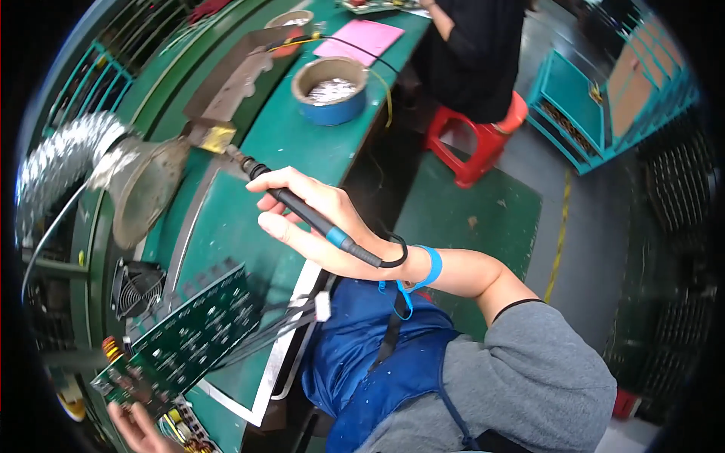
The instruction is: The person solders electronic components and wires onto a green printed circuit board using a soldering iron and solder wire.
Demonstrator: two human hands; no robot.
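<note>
My right hand is closed around a black soldering iron with a blue band. Its cord loops back by a blue wrist strap. The iron's tip end is beside a yellow sponge at the end of a brown metal tray. At the lower left, my left hand is at the low end of a green circuit board, apparently gripping it; part of its grip is hidden. The board is tilted up, with dark components behind it and a bundle of grey wires ending in a white connector.
A fume funnel on a silver hose stands at the left, above a small black fan. Farther along the green bench are a blue-sided round tub and a pink sheet. Another person sits on a red stool.
</note>
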